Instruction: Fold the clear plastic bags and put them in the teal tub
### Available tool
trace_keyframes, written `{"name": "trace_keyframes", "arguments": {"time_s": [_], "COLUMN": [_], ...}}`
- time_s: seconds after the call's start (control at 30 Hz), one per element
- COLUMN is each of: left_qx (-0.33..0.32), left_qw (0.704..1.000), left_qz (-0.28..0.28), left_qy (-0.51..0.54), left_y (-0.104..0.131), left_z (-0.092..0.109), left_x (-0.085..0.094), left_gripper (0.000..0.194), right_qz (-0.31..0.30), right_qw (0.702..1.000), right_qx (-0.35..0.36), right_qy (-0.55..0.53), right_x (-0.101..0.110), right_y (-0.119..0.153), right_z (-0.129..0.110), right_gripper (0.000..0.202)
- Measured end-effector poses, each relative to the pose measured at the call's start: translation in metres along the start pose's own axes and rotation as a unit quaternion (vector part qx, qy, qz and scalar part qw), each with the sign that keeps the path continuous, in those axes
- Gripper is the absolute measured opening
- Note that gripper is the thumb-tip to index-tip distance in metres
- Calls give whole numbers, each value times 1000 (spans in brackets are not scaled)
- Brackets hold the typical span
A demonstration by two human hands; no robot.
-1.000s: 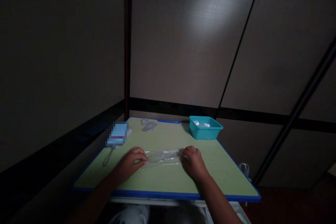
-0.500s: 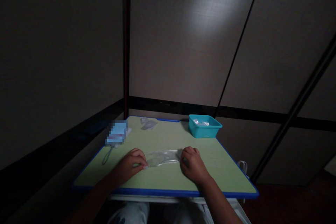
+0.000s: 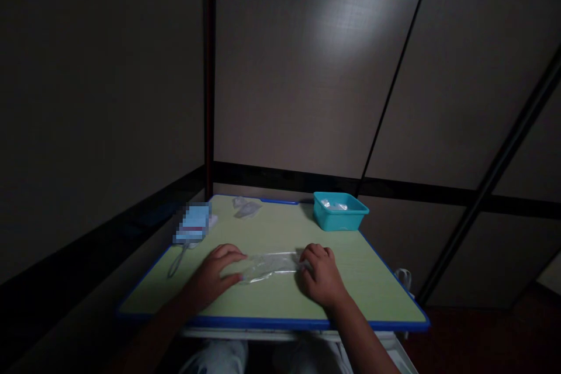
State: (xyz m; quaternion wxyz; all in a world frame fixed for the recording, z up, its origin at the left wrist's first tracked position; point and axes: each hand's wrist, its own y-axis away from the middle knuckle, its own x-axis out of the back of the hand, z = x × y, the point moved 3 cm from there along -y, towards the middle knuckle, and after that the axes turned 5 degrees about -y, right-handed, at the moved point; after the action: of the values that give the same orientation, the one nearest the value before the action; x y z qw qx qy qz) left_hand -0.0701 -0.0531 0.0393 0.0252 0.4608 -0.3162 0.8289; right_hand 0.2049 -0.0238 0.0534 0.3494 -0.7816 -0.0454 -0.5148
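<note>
A dim room with dark panelled walls surrounds a small green table [image 3: 272,304] with a blue rim, seen from the head view. At the middle of the table lies a clear plastic bag [image 3: 268,266], flat and stretched from left to right between the person's two hands.

The left hand [image 3: 214,274] rests palm down on the left end of the bag, fingers spread loosely and flat, the fingertips pressing on the plastic rather than gripping it. The right hand [image 3: 322,276] sits at the right end, fingers curled under so that the knuckles stand up; it touches the bag's edge, but whether it pinches the plastic cannot be told in the low light.

At the far right corner of the table stands a teal tray [image 3: 339,219] with some pale, clear things inside, too small to tell. At the far middle lies a crumpled piece of clear plastic [image 3: 245,207]. On the far left edge sits a blurred light-blue object [image 3: 193,228], and a thin cord loop [image 3: 176,262] lies just near of it.
</note>
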Motion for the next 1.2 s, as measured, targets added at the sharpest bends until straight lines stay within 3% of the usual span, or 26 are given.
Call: {"name": "trace_keyframes", "arguments": {"time_s": [0.1, 0.17, 0.33, 0.43, 0.57, 0.73, 0.97, 1.07, 1.2], "left_qx": [6, -1, 16, 39, 60, 47, 65, 54, 72], "left_qw": [998, 996, 989, 979, 974, 977, 964, 969, 975], "left_qz": [33, 17, -95, -154, -167, -148, -211, -184, -100], "left_qy": [-48, -86, -114, -128, -141, -149, -148, -154, -184], "left_y": [-7, -17, -53, -66, -73, -80, -84, -81, -73], "left_z": [17, 38, 97, 114, 113, 104, 96, 97, 95], "left_x": [-2, -13, -64, -93, -113, -112, -120, -113, -93], "left_gripper": [35, 41, 57, 66, 67, 66, 65, 62, 62], "right_qz": [10, 3, -69, -99, -84, -90, -70, -65, -40], "right_qw": [1000, 1000, 984, 963, 952, 950, 952, 953, 954], "right_qx": [-19, -31, -156, -240, -285, -283, -291, -288, -293], "right_qy": [-6, -3, 43, 68, 81, 92, 67, 60, 56], "right_x": [1, -1, -14, -16, -13, -15, -16, -15, -11], "right_y": [0, 0, 8, 16, 22, 23, 23, 24, 19], "right_z": [-2, -1, 22, 42, 54, 55, 56, 56, 52], "right_gripper": [25, 34, 47, 50, 52, 55, 51, 50, 50]}}
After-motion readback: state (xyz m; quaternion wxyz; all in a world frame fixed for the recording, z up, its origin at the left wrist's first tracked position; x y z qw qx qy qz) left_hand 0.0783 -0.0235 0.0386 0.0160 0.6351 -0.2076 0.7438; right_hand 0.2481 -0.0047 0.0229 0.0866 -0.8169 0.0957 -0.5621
